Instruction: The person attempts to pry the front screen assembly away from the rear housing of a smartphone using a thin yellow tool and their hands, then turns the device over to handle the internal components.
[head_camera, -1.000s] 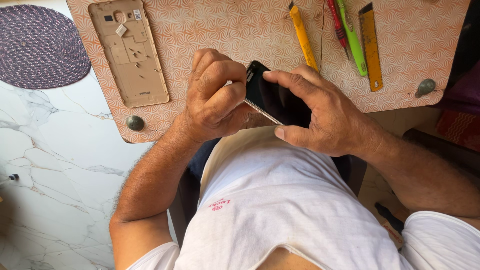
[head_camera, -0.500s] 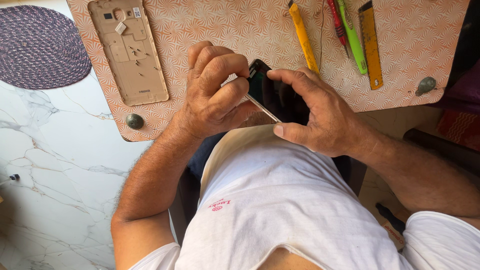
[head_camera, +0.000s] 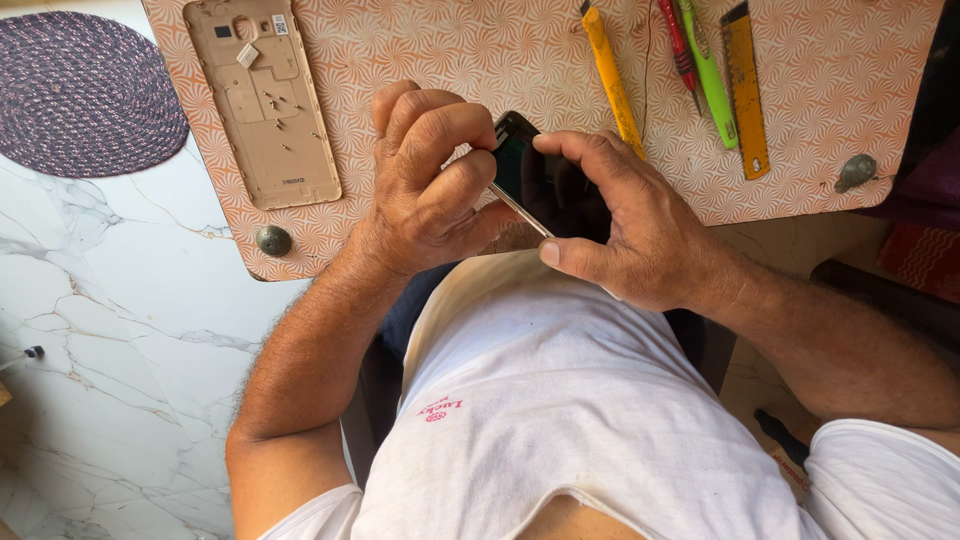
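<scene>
While right hand (head_camera: 625, 225) grips phone (head_camera: 530, 180) | left hand (head_camera: 435, 175) curled, touching it

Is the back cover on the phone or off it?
Off. The gold back cover lies inside-up on the patterned board, apart from the dark phone held by the left hand and right hand.

1. Small table top (head_camera: 830, 90), orange-white swirl pattern, rounded corners; round knob (head_camera: 273, 240) near its left corner, another (head_camera: 857, 172) near the right.
2. On it, top left: gold phone back cover (head_camera: 262, 100), inner side up.
3. Top centre: yellow tool (head_camera: 610, 72), lying at an angle.
4. Right of that: red tool (head_camera: 680, 50) & green tool (head_camera: 708, 75) side by side, then an orange-handled blade (head_camera: 745, 85).
5. White marble floor (head_camera: 110, 330) under the table; round purple woven mat (head_camera: 80, 92) on it, left of table.
</scene>
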